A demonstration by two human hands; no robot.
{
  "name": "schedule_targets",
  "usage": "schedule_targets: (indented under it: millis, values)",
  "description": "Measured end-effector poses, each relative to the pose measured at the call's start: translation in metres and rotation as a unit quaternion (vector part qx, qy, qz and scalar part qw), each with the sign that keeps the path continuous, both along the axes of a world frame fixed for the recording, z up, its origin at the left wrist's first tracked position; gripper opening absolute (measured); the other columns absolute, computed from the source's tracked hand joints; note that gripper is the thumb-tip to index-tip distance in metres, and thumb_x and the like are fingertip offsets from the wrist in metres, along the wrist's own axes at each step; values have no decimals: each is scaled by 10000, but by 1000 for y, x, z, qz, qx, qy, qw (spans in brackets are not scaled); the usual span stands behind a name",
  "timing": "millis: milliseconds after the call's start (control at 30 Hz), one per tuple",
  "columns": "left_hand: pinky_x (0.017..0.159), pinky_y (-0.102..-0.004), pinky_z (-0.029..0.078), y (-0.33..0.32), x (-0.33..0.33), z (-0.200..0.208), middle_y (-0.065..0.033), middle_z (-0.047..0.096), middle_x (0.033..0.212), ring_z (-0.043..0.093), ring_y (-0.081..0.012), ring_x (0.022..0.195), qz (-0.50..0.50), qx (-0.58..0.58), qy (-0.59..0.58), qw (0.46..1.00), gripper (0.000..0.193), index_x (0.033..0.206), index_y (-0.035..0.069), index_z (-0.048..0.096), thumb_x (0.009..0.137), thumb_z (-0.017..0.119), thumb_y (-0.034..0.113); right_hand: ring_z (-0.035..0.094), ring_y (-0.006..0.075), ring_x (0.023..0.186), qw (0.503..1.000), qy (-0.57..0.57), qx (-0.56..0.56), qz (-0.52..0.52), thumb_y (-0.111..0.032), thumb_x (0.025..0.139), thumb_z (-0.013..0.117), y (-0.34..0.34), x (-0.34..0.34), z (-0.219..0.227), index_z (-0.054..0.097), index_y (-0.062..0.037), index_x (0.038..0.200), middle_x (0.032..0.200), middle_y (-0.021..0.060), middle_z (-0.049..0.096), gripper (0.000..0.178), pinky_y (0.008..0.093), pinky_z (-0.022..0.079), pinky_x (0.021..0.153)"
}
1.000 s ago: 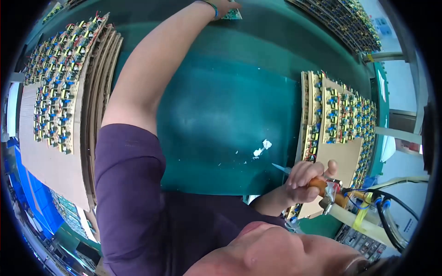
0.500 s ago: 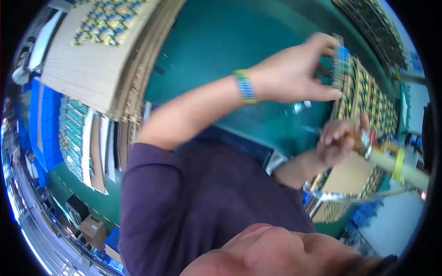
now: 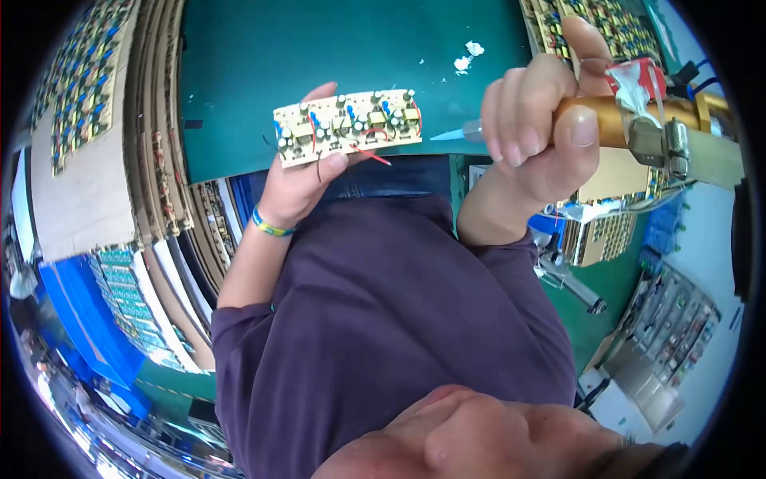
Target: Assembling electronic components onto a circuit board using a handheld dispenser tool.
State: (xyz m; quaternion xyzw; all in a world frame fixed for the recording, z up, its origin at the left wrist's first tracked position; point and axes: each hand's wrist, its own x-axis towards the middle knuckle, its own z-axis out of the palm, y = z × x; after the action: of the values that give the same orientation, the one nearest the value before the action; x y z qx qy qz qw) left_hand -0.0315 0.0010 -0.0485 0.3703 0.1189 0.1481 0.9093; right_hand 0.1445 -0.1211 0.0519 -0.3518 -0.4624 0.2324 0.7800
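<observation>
My left hand point(image 3: 299, 188) grips a pale circuit board panel point(image 3: 349, 128) along its near edge, with the thumb in front and fingers behind. Black, blue and yellow components cover the panel's visible face, and thin red and black wires stick out from it. My right hand point(image 3: 538, 128) is wrapped around an orange-barrelled glue dispenser point(image 3: 602, 120). Its tapered, pale blue nozzle point(image 3: 451, 136) points left, a short gap from the panel's right end. A metal clamp point(image 3: 677, 149) joins the barrel to a thick pale hose point(image 3: 714, 156).
Beneath both hands lies a green work surface point(image 3: 359, 48) with white crumpled scraps point(image 3: 471, 52) on it. Cardboard sheets point(image 3: 88, 199) bearing several boards are stacked at the left. More populated boards point(image 3: 618, 32) lie at the far right. A blue bin point(image 3: 88, 319) stands lower left.
My left hand has come back leftward from the boards at the right and now holds a panel before my chest. The dispenser in my right hand has moved up and closer to the view.
</observation>
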Motion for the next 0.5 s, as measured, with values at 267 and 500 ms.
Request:
schedule_targets:
  millis: [267,500]
  values:
    - [964,-390,442,1,-10,-4,-153,470,1267,494,-258,1169,-23,14,-17,999,761,1395,11,189,789,648,36,415,92,463,996,9,29,82,-228,931,455,15,-8,-1,328,-24,1311,619,10,441,450,230,395,406]
    - [985,-375,410,5,-12,-8,-142,480,1257,494,-238,1166,-1,27,-32,999,765,1390,-2,203,771,651,42,414,87,466,996,-13,16,82,-235,944,435,14,-7,-2,337,-44,1310,618,0,427,424,223,400,412]
